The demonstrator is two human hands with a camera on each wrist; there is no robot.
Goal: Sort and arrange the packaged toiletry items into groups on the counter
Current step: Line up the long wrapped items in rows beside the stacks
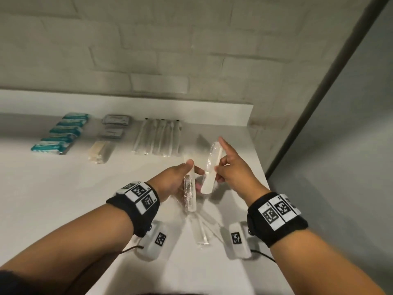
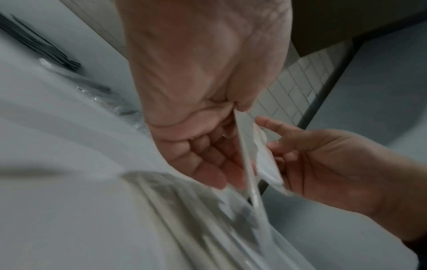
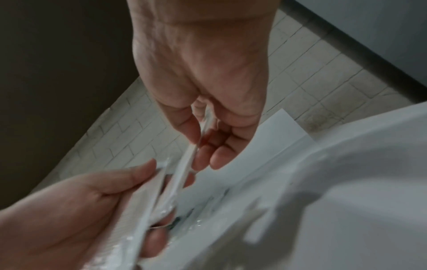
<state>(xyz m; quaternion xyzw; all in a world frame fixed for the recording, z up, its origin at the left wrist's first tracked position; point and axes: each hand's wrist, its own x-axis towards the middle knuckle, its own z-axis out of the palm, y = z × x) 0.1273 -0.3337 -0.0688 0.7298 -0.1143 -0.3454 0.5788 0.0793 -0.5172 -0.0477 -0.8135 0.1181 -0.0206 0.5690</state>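
Head view: left hand (image 1: pixel 170 179) grips one clear-wrapped white comb (image 1: pixel 190 192); right hand (image 1: pixel 231 171) pinches another (image 1: pixel 209 173), forefinger extended.

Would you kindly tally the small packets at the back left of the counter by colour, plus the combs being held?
teal packets: about 5
grey packets: 2
beige packet: 1
combs held: 2
Total: about 10

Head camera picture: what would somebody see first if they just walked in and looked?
First, the two hands in the middle, each holding a wrapped comb above the white counter: the left hand grips one comb, the right hand pinches another comb. Next, the neat rows at the back: teal packets far left, wrapped toothbrushes nearer the middle.
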